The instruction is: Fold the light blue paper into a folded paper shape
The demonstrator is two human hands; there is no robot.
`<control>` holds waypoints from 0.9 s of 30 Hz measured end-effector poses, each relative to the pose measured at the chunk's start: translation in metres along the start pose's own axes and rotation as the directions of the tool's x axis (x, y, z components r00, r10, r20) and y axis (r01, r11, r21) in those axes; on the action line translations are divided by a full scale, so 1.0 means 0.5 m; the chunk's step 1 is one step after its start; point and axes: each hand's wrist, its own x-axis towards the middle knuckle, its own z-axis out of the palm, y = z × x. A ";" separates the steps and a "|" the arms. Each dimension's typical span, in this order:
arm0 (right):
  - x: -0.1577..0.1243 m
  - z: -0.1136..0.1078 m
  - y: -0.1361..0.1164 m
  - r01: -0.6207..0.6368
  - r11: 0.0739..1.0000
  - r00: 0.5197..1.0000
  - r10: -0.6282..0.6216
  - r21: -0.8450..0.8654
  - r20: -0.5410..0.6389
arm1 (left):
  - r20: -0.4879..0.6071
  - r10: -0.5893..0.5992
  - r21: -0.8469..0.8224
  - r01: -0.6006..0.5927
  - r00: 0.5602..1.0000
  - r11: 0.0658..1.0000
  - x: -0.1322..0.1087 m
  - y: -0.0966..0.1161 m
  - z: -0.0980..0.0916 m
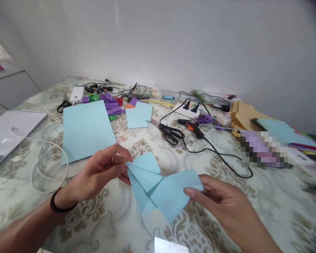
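Note:
Between my hands is light blue paper (171,193), creased and partly folded, held just above the patterned tablecloth. My left hand (102,170), with a dark band on its wrist, pinches a pointed corner between thumb and fingers. At the other side my right hand (216,200) grips the right edge, thumb on top and fingers underneath. Whether this is one sheet or overlapping pieces, I cannot tell. A larger light blue sheet (88,130) lies flat beyond my left hand. Small light blue squares (139,114) rest farther back.
A hot glue gun (191,126) and black-handled scissors (171,133) lie behind the held paper, near a white power strip (186,110). Folded purple paper pieces (112,103) are heaped at the back left. A white cable (65,154) loops at left; coloured sheets (287,131) are stacked at right.

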 end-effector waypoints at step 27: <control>0.007 0.002 0.017 0.010 0.999 1.000 -0.011 -0.051 -0.023 | -0.085 -0.047 0.416 0.079 0.995 0.906 0.007 -0.014 -0.004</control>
